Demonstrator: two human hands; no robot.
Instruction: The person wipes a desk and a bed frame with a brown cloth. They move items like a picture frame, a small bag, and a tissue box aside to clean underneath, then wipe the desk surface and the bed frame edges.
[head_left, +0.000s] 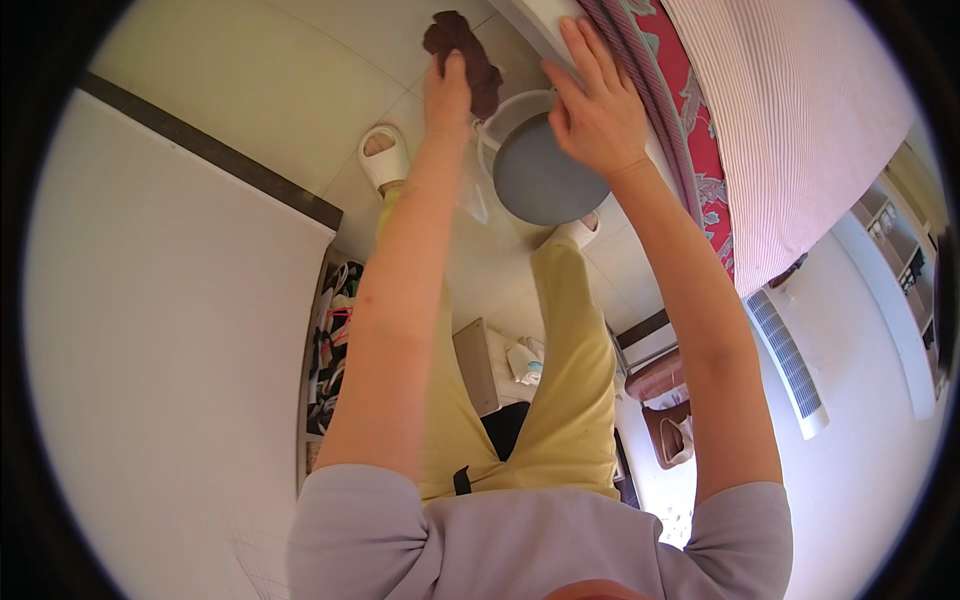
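Note:
A crumpled dark brown cloth (480, 71) is gripped in my left hand (448, 94), held out above the tiled floor. My right hand (604, 112) has its fingers spread and lies along the pale bed frame (536, 30); nothing is in it. Whether it presses on the frame or hovers just over it is hard to tell. Below that hand is a round grey disc (551, 176), like a lid or stool top. A white round rim (514, 109) shows behind the disc, close to the cloth's lower end.
The bed with a striped sheet (802, 112) and red floral mattress side (697, 112) borders the right. A white wall or panel (172, 285) stands left, with a crammed shelf (334, 337) beside it. White slippers (386, 169) are on my feet. An air conditioner (787, 360) hangs beyond.

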